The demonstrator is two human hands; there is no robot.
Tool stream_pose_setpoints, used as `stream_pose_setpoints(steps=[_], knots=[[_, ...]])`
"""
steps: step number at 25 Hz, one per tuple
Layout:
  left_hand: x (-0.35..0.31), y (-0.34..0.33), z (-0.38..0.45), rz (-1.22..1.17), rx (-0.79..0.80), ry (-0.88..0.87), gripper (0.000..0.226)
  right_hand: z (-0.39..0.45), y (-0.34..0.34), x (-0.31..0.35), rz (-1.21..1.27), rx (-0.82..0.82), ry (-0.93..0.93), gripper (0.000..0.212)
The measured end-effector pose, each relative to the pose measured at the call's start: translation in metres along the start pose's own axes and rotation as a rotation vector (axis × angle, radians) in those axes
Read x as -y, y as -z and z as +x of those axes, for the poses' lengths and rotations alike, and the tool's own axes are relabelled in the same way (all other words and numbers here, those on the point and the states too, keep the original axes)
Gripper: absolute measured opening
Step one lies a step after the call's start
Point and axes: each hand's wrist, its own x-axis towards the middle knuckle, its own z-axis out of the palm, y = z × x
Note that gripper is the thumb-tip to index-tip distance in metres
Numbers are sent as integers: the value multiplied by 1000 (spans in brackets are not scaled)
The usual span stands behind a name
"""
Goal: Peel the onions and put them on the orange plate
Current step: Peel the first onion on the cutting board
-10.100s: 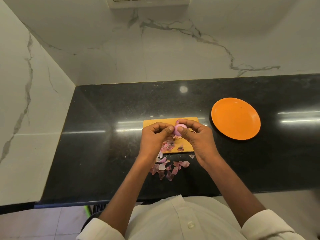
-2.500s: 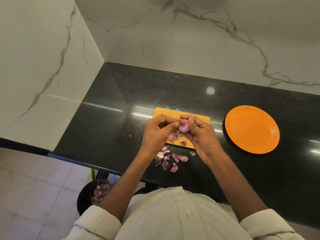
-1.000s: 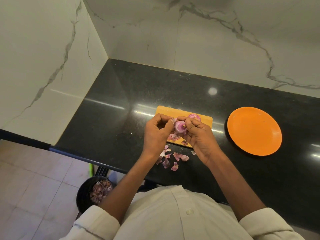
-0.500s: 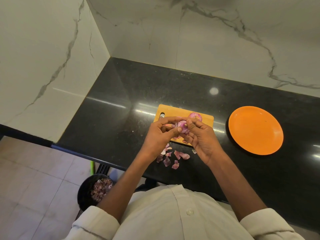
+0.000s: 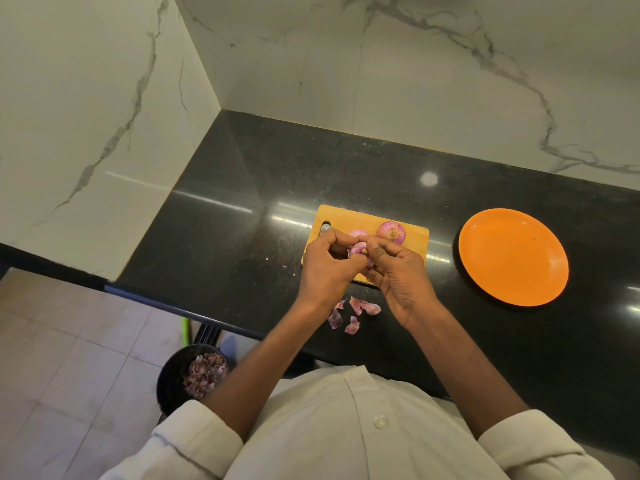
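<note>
Both hands hold one small purple onion just above the wooden cutting board. My left hand grips its left side, and my right hand pinches its top with thumb and forefinger. An unpeeled purple onion sits on the board's far right. A paler, peeled-looking onion lies beside it, partly hidden by my fingers. The orange plate lies bare on the black counter to the right.
Loose purple peels lie on the counter near its front edge, under my wrists. A black bin with onion skins stands on the floor at lower left. White marble walls close the counter at the back and left.
Both hands stay on the same onion and have shifted slightly on it. The view tilted, so the board's far side and the onions on it now show.
</note>
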Motion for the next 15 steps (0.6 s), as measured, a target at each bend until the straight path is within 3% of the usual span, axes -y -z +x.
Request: stream_pose_setpoints(steps=[4,10,15], knots=[[0,3,2,-6,-72,3,14,0,-10,-2,47,-22,-29,22],[4,21,9,-81,184,3,31,4,-5,8,56,-63,-54,30],[7,26,7,-66,180,-22,28,2,-7,7,-42,-29,-73,29]])
